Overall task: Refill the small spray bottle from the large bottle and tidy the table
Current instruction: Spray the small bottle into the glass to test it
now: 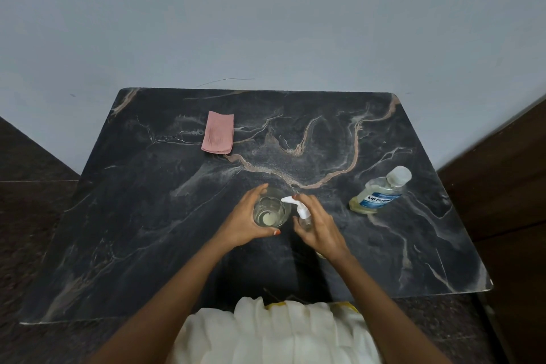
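On the dark marble table (pixel 147 216) my left hand (pixel 246 224) grips a clear drinking glass (pixel 270 211) with a little pale liquid in its bottom. Right beside it stands the small clear spray bottle (pixel 304 217) with a white pump head, its nozzle pointing toward the glass. My right hand (pixel 320 227) wraps around this small bottle, one fingertip near the top of the pump. The large bottle (pixel 379 193), capped, with a blue label and yellowish liquid, stands at the right, apart from both hands.
A folded pink cloth (pixel 218 132) lies at the table's far left of centre. A pale wall rises behind the table. Dark wooden furniture (pixel 514 186) borders the right side. White fabric of my clothing (pixel 274 334) shows at the near edge.
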